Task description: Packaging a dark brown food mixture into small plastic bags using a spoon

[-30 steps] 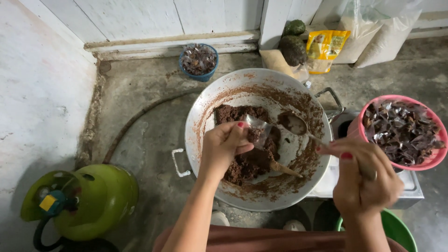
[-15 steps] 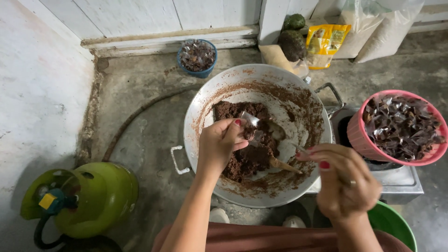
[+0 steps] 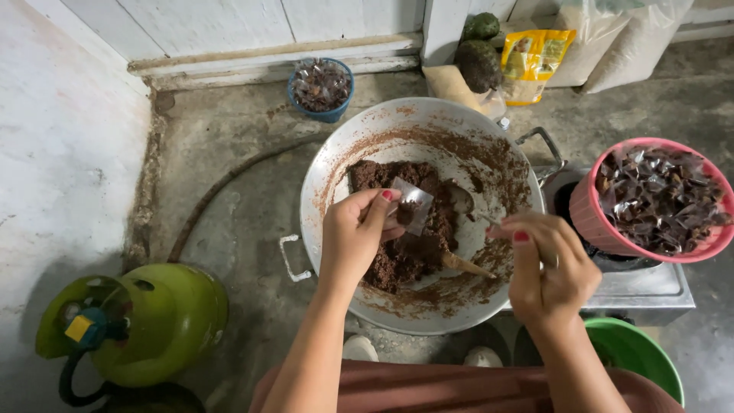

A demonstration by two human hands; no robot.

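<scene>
From the head view, I see my left hand (image 3: 355, 237) pinching a small clear plastic wrapper (image 3: 411, 205) over the wok (image 3: 329, 183), above the brown paste (image 3: 413, 245). I judge the wrapper light, flimsy and slippery; the paste soft and sticky. My right hand (image 3: 550, 271) grips a spoon (image 3: 462, 200). At one o'clock a yellow pouch (image 3: 535, 57) leans against white sacks (image 3: 634, 38).

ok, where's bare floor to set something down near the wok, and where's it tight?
Free: the concrete floor between the green gas cylinder, the blue bowl and the wok, crossed only by a hose. Also the floor strip at far right behind the pink basket. Crowded: the stove side, and the back wall with bags.
</scene>
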